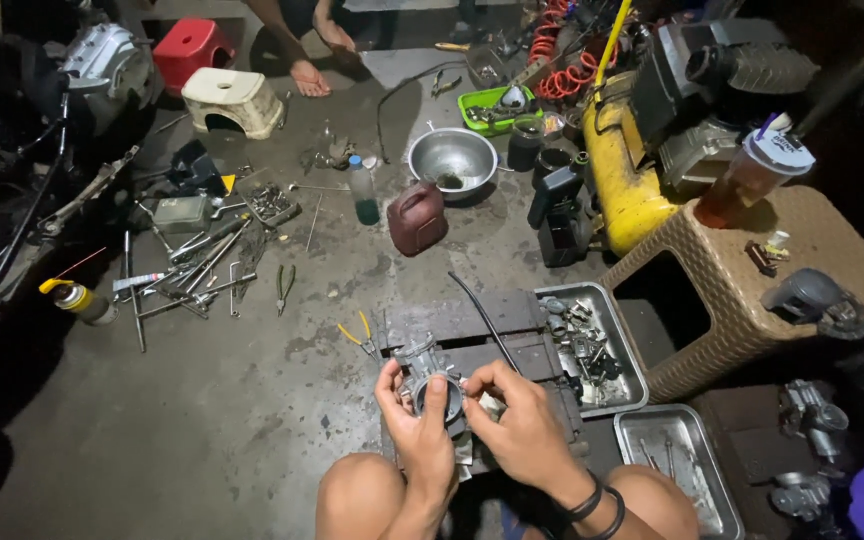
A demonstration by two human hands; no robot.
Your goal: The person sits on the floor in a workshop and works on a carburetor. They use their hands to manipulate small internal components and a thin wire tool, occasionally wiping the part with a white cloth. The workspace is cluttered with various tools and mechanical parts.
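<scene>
A stained concrete floor [202, 420] carries a scatter of wrenches [197, 270], yellow-handled pliers [357, 333], a steel bowl [452, 157], a dark red jug [417, 218], a yellow tank [624, 170], a cream stool [234, 100] and a parts-filled metal tray [592, 345].

Brightness: dim overall, brightest over the concrete floor [252, 400] at centre.
Source: light falls from above, near the camera.
Shadows: left edge and right corners sink to near black.
Glare: soft shine on the steel bowl [452, 158] and metal trays [620, 345].
Focus: centre sharp; hands [472, 425] slightly soft.
Distortion: wide-angle bending toward the edges.
</scene>
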